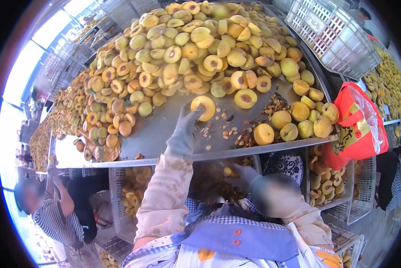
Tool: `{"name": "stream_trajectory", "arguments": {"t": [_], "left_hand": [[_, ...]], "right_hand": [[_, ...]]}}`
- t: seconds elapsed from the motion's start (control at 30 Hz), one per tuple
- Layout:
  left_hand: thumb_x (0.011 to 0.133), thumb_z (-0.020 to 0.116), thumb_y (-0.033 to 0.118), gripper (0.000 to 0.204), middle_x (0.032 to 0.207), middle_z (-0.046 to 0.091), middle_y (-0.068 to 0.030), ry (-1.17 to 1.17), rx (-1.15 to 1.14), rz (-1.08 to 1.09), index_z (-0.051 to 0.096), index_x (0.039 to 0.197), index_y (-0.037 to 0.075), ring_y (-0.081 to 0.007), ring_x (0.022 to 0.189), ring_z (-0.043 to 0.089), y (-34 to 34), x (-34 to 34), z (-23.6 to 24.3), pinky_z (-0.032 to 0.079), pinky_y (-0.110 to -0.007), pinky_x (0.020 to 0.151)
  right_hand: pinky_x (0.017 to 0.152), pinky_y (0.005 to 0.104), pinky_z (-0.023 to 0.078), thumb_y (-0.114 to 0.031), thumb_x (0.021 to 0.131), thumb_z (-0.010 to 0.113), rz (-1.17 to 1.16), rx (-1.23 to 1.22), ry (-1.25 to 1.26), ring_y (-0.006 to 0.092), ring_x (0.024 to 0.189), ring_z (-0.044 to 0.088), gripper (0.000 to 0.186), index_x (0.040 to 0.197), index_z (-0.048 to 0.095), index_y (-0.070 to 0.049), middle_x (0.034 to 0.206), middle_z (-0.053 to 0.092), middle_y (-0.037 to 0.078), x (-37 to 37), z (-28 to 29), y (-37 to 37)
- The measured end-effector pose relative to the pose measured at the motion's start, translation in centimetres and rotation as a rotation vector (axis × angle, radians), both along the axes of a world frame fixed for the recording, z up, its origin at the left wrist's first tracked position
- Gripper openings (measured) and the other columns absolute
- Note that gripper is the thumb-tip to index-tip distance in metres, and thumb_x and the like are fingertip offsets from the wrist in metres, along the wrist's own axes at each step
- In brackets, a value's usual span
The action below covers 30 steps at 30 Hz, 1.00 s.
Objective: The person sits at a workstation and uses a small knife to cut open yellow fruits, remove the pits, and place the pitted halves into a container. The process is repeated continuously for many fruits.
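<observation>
My left hand (187, 125), in a grey glove, reaches over the metal table. Its fingers close on a halved yellow peach (205, 105), cut face upward, at the near edge of the fruit heap. Below the table's front edge is my right hand (248, 173), gloved and smeared by motion. A small yellow piece of fruit (229, 172) shows by its fingertips; whether they hold it I cannot tell. Another peach half (245, 98) lies cut side up to the right of my left hand. Loose pits (227, 133) are scattered on the metal nearby.
A large heap of halved peaches (178, 53) covers the table's (151, 143) far part. At right are more peaches (305, 127), a red bag (356, 125) and a white crate (330, 38). Crates of fruit (327, 185) stand under the edge. Another person (57, 214) works at left.
</observation>
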State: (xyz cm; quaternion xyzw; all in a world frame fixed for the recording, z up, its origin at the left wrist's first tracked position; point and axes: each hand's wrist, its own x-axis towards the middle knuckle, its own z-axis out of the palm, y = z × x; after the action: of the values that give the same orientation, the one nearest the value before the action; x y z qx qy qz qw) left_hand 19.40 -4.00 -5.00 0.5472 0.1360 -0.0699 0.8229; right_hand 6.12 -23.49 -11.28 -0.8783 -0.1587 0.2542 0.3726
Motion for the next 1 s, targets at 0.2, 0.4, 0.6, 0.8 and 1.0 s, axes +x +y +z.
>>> {"name": "stream_trajectory", "arguments": {"t": [0.2,0.4,0.6,0.8,1.0], "left_hand": [[0.088,0.05,0.035,0.038,0.105,0.054,-0.0125,0.009,-0.781,0.078,0.048,0.109,0.004,-0.0284,0.093,0.056,0.4,-8.5,4.1,0.049,-0.048,0.081],[0.094,0.039,0.035,0.037,0.102,0.055,-0.0098,-0.132,-0.378,0.067,0.05,0.109,0.003,-0.0188,0.091,0.056,-0.6,-12.2,4.8,0.048,-0.031,0.081],[0.095,0.035,0.033,0.036,0.103,0.054,-0.0082,-0.228,-0.157,0.053,0.051,0.108,0.003,-0.0153,0.093,0.054,-0.7,-14.5,4.3,0.044,-0.028,0.084],[0.094,0.037,0.034,0.036,0.098,0.056,-0.0082,-0.265,0.074,0.232,0.052,0.104,0.003,-0.0152,0.088,0.055,-2.0,-16.1,5.1,0.045,-0.026,0.08],[0.092,0.042,0.035,0.037,0.087,0.057,-0.0059,-0.301,0.212,0.088,0.056,0.095,0.001,-0.0117,0.077,0.053,-1.6,-16.0,5.5,0.044,-0.023,0.072]], "right_hand": [[0.066,0.0432,0.047,-0.032,0.08,0.058,-0.144,0.191,-0.296,0.0382,0.077,0.059,0.038,0.108,0.047,-0.008,0.082,0.06,0.022,-0.2,7.4,1.2],[0.06,0.0434,0.047,-0.031,0.082,0.056,-0.185,-0.019,-0.498,0.036,0.071,0.06,0.033,0.099,0.045,-0.006,0.074,0.061,0.018,-1.3,10.7,2.5],[0.072,0.0439,0.047,-0.026,0.08,0.058,-0.134,-0.195,-0.253,0.0384,0.084,0.058,0.046,0.115,0.04,-0.002,0.086,0.06,0.024,-3.0,12.0,3.8],[0.072,0.0451,0.047,-0.028,0.084,0.052,-0.042,-0.141,-0.204,0.0363,0.084,0.06,0.038,0.112,0.04,-0.004,0.089,0.06,0.023,-4.5,12.0,4.0],[0.073,0.0434,0.048,-0.027,0.082,0.054,0.097,-0.352,-0.196,0.0365,0.087,0.059,0.046,0.117,0.037,-0.003,0.089,0.06,0.021,-3.5,13.0,2.8]]}}
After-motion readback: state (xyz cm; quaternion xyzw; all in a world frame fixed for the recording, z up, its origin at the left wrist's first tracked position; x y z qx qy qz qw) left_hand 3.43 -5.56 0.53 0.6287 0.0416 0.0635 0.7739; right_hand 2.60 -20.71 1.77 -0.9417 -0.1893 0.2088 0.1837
